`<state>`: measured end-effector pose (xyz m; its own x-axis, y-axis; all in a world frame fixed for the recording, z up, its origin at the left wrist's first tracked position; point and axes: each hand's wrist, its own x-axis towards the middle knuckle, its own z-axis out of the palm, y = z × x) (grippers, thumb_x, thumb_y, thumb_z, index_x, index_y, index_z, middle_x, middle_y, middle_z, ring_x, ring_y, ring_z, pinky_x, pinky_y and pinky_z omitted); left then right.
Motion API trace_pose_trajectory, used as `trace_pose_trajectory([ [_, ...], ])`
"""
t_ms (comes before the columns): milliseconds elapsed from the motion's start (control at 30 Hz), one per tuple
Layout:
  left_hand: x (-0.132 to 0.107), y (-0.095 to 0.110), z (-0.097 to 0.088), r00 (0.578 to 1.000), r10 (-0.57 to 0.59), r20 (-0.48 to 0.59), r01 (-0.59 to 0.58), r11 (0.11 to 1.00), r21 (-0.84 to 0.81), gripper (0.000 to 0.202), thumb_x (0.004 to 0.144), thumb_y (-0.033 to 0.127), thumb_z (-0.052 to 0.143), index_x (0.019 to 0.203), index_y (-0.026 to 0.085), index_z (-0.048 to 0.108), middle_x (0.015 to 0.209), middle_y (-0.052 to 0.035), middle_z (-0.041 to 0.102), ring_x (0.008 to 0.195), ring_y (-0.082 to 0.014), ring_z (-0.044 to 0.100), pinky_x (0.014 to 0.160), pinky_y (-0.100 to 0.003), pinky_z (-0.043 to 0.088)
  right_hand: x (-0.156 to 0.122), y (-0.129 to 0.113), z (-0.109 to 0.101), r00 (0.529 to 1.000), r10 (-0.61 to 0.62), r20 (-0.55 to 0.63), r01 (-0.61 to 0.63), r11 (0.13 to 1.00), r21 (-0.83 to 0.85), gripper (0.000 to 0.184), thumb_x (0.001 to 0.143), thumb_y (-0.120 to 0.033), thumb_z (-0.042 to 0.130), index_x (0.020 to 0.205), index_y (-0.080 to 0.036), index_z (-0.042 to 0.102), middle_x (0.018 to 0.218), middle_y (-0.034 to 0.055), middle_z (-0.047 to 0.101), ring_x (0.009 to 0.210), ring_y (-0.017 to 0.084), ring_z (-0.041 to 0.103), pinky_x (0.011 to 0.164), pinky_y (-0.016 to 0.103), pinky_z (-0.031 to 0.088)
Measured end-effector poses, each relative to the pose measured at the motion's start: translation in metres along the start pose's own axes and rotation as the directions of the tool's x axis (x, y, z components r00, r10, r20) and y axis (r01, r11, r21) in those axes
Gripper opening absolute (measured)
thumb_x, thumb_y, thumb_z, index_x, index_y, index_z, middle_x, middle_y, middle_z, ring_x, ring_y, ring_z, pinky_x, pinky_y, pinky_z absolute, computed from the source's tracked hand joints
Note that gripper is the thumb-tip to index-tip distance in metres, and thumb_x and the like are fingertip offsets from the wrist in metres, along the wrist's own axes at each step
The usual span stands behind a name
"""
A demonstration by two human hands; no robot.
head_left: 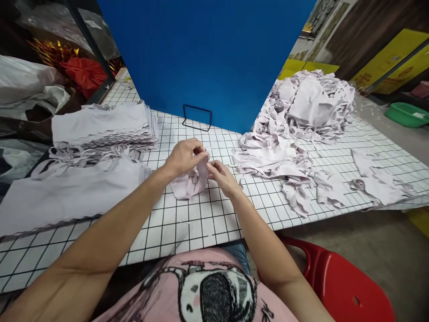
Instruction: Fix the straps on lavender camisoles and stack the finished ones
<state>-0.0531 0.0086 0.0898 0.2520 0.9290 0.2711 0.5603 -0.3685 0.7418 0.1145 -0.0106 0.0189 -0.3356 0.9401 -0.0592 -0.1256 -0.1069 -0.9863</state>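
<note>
Over the middle of the gridded table (187, 228), my left hand (186, 156) and my right hand (223, 176) pinch a small pale lilac fabric piece (191, 184) between them. My left fingers grip its upper edge, while my right thumb and fingertips close on its right side. The piece hangs crumpled, its lower part at the table surface. Its exact garment kind cannot be made out. On the left lie neat stacks of pale fabric pieces with wavy edges (100, 125) and, nearer, pieces with thin straps (77, 190).
A big loose heap of pale fabric (311, 105) covers the right of the table, with scattered pieces (378, 183) nearby. A blue board (208, 58) stands at the back, a black wire frame (197, 118) before it. A red chair (351, 286) is at lower right.
</note>
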Motion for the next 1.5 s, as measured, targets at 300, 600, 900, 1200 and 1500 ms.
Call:
trace_pose_trajectory([
  [300,0.015,0.038,-0.054,0.978,0.005,-0.208,-0.022,0.996,-0.081,0.014,0.075,0.021,0.07,0.064,0.016,0.062,0.074,-0.0019,0.055,0.073,-0.0158,0.047,0.07,-0.028,0.035,-0.006,-0.024,-0.005,0.962,-0.155,0.223,0.17,0.984,-0.046,0.03,0.085,-0.05,0.063,0.083,-0.02,0.056,0.079,-0.0007,0.055,0.075,0.014,0.052,0.073,0.028,0.045],
  [600,0.019,0.012,-0.122,0.925,-0.285,-0.251,0.105,0.828,-0.551,0.02,0.083,0.019,0.069,0.068,0.013,0.056,0.071,0.0,0.054,0.067,-0.0089,0.044,0.067,-0.023,0.037,-0.035,-0.114,-0.089,0.928,-0.186,0.322,0.265,0.938,-0.223,0.026,0.089,-0.039,0.064,0.073,-0.018,0.06,0.069,-0.0015,0.05,0.061,0.01,0.047,0.055,0.023,0.037],
  [900,0.017,0.029,-0.097,0.912,-0.23,-0.34,0.064,0.898,-0.436,0.025,0.086,0.037,0.065,0.076,0.017,0.054,0.065,0.0015,0.052,0.06,-0.0112,0.043,0.053,-0.023,0.033,-0.021,-0.165,-0.08,0.895,-0.288,0.341,0.402,0.853,-0.334,0.027,0.087,-0.044,0.065,0.08,-0.018,0.065,0.07,-0.001,0.056,0.061,0.01,0.05,0.052,0.021,0.038],
  [1200,0.01,0.01,-0.105,0.968,-0.154,-0.198,0.131,0.984,-0.124,0.029,0.084,0.049,0.061,0.078,0.021,0.055,0.064,0.0007,0.052,0.057,-0.0146,0.045,0.05,-0.023,0.031,-0.018,-0.164,-0.076,0.876,-0.415,0.248,0.448,0.89,-0.092,0.035,0.079,-0.05,0.071,0.072,-0.019,0.056,0.065,-0.0022,0.049,0.056,0.009,0.043,0.052,0.022,0.036],
  [1500,0.02,0.055,-0.068,0.951,0.126,0.284,-0.023,0.94,-0.341,0.038,0.077,0.047,0.073,0.106,0.022,0.068,0.107,-0.0085,0.065,0.101,-0.0237,0.06,0.086,-0.034,0.048,0.007,-0.178,-0.033,0.795,-0.214,0.568,0.441,0.847,-0.298,0.036,0.089,-0.047,0.062,0.071,-0.016,0.056,0.06,-0.0051,0.04,0.053,0.006,0.034,0.05,0.021,0.026],
])
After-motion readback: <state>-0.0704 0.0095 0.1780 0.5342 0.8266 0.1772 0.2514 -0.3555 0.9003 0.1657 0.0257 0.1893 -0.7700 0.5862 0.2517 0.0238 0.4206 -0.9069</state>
